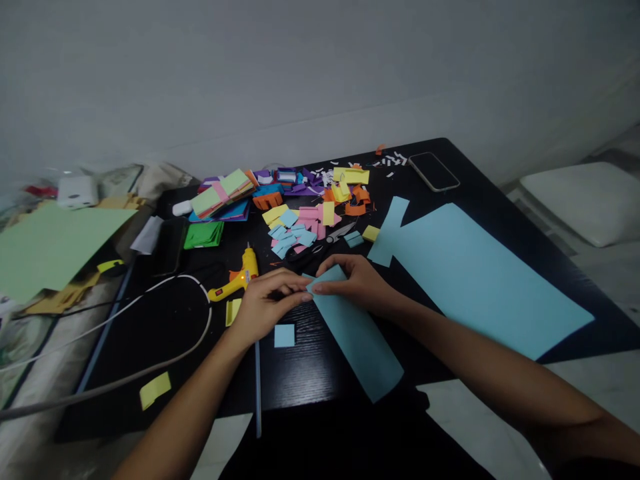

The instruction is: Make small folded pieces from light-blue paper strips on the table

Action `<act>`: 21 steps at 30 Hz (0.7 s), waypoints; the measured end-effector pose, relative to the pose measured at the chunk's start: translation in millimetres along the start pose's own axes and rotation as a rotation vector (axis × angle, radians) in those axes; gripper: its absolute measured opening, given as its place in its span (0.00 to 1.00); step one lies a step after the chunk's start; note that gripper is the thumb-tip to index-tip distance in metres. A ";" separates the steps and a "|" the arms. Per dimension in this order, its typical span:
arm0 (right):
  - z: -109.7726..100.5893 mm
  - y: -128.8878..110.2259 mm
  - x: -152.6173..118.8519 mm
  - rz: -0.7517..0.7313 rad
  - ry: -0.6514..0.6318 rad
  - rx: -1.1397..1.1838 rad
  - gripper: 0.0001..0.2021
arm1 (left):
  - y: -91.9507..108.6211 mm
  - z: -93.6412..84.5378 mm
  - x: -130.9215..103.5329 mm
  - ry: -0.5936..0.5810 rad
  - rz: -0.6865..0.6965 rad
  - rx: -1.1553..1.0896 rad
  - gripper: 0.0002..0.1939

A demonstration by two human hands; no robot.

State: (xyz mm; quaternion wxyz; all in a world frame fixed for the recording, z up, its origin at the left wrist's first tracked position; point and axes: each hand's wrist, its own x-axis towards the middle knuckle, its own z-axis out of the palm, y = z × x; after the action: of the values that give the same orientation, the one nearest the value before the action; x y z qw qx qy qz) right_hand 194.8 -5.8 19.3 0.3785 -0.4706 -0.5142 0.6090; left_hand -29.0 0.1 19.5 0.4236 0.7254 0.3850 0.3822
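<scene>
A long light-blue paper strip (360, 343) slants from the table's middle toward its front edge. My left hand (273, 300) pinches the strip's far left corner between thumb and fingers. On the same far end, my right hand (350, 283) is closed, its thumb on top and the paper curling up under its fingers. A small light-blue square (285, 335) lies on the black table (310, 380) just below my left hand. Beyond my right hand are scissors (341, 232), partly hidden among paper pieces.
A yellow glue gun (240, 277) stands left of my left hand, near a white cable (200, 347). A large blue sheet (480, 287) lies right, a phone (433, 171) behind it. Cut paper pieces (315, 223) and a banded paper stack (225, 193) lie at the back.
</scene>
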 end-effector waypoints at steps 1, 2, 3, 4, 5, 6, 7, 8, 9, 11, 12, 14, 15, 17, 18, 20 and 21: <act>-0.1 -0.2 -0.1 0.008 0.002 -0.006 0.14 | 0.0 -0.1 0.0 -0.004 0.006 0.005 0.10; -0.2 -0.3 -0.1 0.015 0.000 -0.011 0.14 | -0.3 -0.4 0.0 -0.007 0.012 0.011 0.10; -0.3 -0.3 -0.1 0.021 -0.004 -0.014 0.14 | -0.6 -0.6 -0.1 -0.010 0.019 0.017 0.10; -0.5 -0.2 0.0 0.023 -0.007 -0.016 0.15 | -1.1 -0.9 -0.3 -0.013 0.027 0.023 0.10; -0.6 -0.2 0.0 0.023 -0.007 -0.018 0.15 | -1.6 -1.2 -0.4 -0.015 0.033 0.028 0.10; -0.7 -0.1 0.0 0.022 -0.005 -0.020 0.15 | -2.1 -1.4 -0.5 -0.016 0.035 0.034 0.10; -0.8 -0.1 0.0 0.020 -0.003 -0.022 0.15 | -2.4 -1.6 -0.6 -0.017 0.036 0.038 0.10; -0.9 -0.2 0.0 0.020 -0.001 -0.023 0.15 | -2.5 -1.7 -0.5 -0.018 0.034 0.041 0.10; -0.9 -0.3 -0.1 0.019 0.001 -0.024 0.15 | -2.5 -1.7 -0.5 -0.019 0.031 0.044 0.10; -0.9 -0.7 -0.1 0.023 0.002 -0.022 0.15 | -2.2 -1.6 -0.2 -0.015 0.030 0.045 0.10; -0.8 -0.9 -0.1 0.027 0.001 -0.016 0.15 | -1.9 -1.4 -0.1 -0.014 0.030 0.045 0.10; -0.5 -1.1 -0.2 0.033 -0.002 -0.004 0.15 | -1.5 -1.0 0.2 -0.016 0.028 0.040 0.10; -0.3 -1.0 -0.2 0.033 -0.002 0.001 0.15 | -1.5 -0.9 0.3 -0.018 0.029 0.037 0.10; 0.0 -0.7 -0.1 0.034 -0.005 0.006 0.15 | -1.9 -0.7 0.4 -0.021 0.031 0.034 0.10; 0.0 -0.4 -0.1 0.034 -0.006 0.006 0.15 | -2.3 -0.9 0.3 -0.024 0.032 0.035 0.10; -0.1 0.1 0.2 0.036 -0.010 0.012 0.14 | -3.3 -1.5 0.0 -0.030 0.037 0.040 0.10; -0.2 0.3 0.4 0.039 -0.015 0.017 0.14 | -3.7 -2.0 -0.2 -0.038 0.042 0.044 0.10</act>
State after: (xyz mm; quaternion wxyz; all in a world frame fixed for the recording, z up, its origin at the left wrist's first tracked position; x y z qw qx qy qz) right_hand 194.8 -5.5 18.9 0.3669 -0.4728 -0.5024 0.6241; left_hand -31.7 1.8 16.8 0.4068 0.7495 0.3700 0.3686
